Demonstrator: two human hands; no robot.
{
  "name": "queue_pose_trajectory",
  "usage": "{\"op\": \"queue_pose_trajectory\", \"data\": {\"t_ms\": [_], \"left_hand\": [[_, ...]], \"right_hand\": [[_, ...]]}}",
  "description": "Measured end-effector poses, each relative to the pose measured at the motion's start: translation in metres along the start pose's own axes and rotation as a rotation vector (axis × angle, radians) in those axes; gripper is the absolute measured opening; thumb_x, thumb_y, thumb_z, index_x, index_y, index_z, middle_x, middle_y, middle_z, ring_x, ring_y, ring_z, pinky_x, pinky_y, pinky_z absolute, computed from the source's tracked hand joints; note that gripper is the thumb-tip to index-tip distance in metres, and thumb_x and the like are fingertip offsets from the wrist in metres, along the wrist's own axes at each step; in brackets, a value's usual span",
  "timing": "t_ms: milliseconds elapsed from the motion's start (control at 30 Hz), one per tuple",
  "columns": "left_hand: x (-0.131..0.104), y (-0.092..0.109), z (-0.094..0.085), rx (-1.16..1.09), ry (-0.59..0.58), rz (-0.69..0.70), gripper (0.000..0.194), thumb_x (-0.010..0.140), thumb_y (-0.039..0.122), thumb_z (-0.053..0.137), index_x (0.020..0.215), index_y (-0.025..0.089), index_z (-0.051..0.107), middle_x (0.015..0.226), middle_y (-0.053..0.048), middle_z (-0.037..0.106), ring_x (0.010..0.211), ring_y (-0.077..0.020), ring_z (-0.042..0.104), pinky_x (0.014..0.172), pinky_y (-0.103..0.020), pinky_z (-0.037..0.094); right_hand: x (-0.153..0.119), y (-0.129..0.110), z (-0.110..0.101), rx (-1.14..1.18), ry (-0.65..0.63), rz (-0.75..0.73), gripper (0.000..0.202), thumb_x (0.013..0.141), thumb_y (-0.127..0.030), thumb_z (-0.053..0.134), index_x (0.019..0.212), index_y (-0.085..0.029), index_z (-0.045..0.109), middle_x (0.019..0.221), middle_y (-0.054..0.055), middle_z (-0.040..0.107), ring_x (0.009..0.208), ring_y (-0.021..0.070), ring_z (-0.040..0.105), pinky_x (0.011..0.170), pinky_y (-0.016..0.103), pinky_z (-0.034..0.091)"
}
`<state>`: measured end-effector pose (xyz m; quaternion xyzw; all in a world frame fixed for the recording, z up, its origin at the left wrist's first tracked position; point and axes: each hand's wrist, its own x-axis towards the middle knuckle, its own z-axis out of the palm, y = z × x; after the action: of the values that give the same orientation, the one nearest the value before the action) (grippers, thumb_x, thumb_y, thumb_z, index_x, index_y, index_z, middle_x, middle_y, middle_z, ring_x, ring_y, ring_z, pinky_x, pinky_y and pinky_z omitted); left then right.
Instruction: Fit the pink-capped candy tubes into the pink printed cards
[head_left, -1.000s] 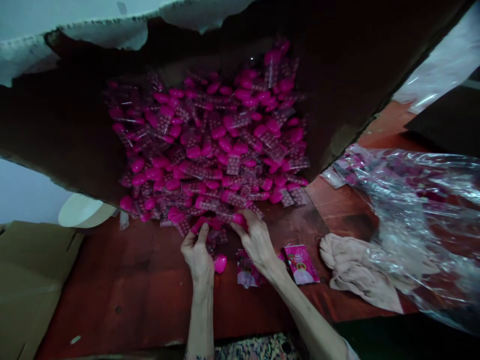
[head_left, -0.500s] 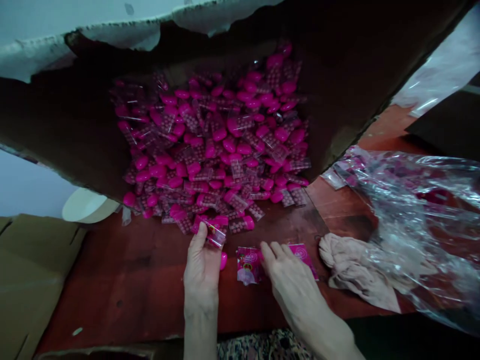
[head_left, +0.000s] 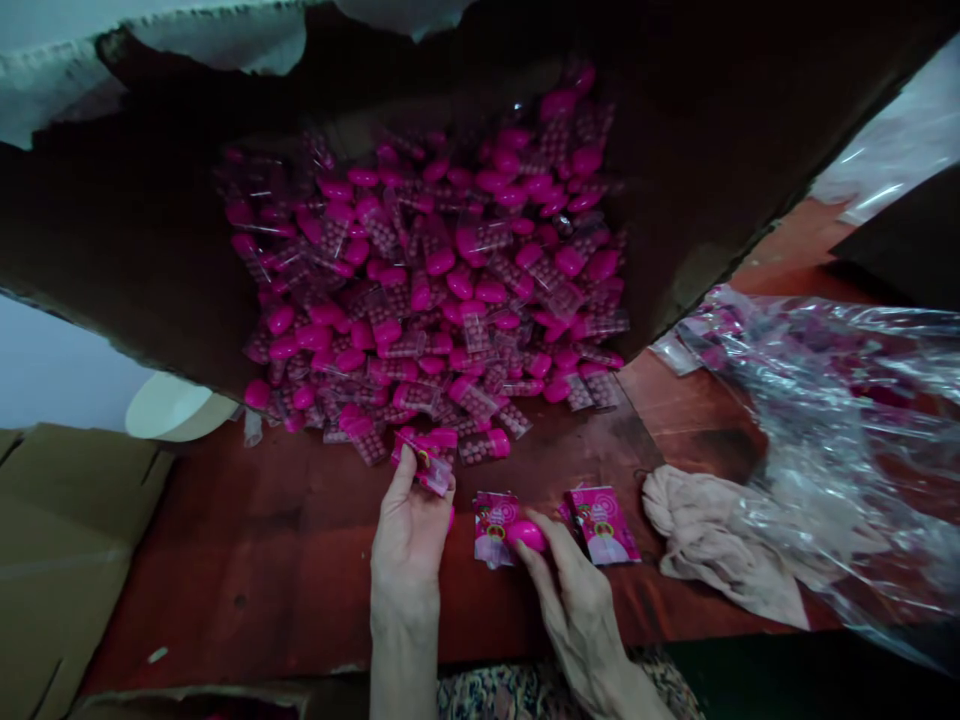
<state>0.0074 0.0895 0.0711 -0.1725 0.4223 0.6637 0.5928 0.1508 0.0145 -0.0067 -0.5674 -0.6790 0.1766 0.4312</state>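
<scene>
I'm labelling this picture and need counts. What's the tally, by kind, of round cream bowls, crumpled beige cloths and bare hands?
Round cream bowl: 1
Crumpled beige cloth: 1
Bare hands, left hand and right hand: 2
Total: 4

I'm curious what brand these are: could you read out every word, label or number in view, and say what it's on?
No text can be read for certain.
Right packet on the table: printed marks, too small and blurred.
Left packet on the table: printed marks, also too blurred.
Wrapper in the left hand: print too small to read.
Heaped tubes: no lettering can be made out.
</scene>
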Motion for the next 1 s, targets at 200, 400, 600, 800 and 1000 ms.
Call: {"op": "queue_pose_trajectory", "data": {"t_ms": [200,400,600,800,1000], "left_hand": [[-0.007,-0.01,0.004,0.053,-0.002,-0.047,0.029,0.089,0.017,0.044,0.066,0.015,0.062,0.059,-0.001,0.066,0.052,-0.0109,0.06,0.052,-0.023,0.049],[-0.019,-0.021,0.011,0.043,-0.075,-0.059,0.027,0.089,0.013,0.041,0.075,0.014,0.064,0.065,-0.002,0.069,0.057,-0.0105,0.063,0.062,-0.023,0.052],[-0.02,-0.032,0.011,0.105,-0.09,-0.063,0.021,0.084,0.013,0.05,0.072,0.016,0.066,0.067,-0.002,0.07,0.061,-0.0117,0.065,0.062,-0.022,0.052],[-0.01,-0.041,-0.002,0.273,-0.156,0.122,0.01,0.065,0.02,0.072,0.073,0.016,0.067,0.069,0.0,0.069,0.062,-0.0113,0.063,0.066,-0.022,0.049],[-0.013,-0.045,-0.004,0.371,-0.256,0.207,0.028,0.052,0.027,0.081,0.074,0.017,0.068,0.07,-0.001,0.07,0.061,-0.0112,0.062,0.063,-0.022,0.049]], "right_hand": [[0.041,-0.046,-0.013,0.317,-0.005,0.199,0.025,0.09,-0.027,0.046,0.11,-0.017,0.057,0.09,0.005,0.07,0.071,0.0155,0.067,0.062,0.022,0.055],[0.053,-0.049,-0.005,0.419,-0.003,0.272,0.026,0.089,-0.027,0.049,0.11,-0.017,0.058,0.099,0.008,0.07,0.089,0.0191,0.066,0.076,0.028,0.055],[0.055,-0.043,-0.006,0.401,0.012,0.276,0.028,0.088,-0.028,0.05,0.111,-0.016,0.059,0.1,0.009,0.07,0.088,0.0202,0.067,0.076,0.03,0.055],[0.05,-0.033,-0.003,0.44,-0.099,0.241,0.031,0.088,-0.026,0.05,0.117,-0.019,0.057,0.108,0.008,0.068,0.095,0.0201,0.065,0.081,0.03,0.053],[0.053,-0.028,-0.006,0.465,-0.085,0.439,0.05,0.085,-0.036,0.054,0.128,-0.012,0.046,0.074,0.002,0.064,0.061,0.0138,0.06,0.053,0.022,0.049]]}}
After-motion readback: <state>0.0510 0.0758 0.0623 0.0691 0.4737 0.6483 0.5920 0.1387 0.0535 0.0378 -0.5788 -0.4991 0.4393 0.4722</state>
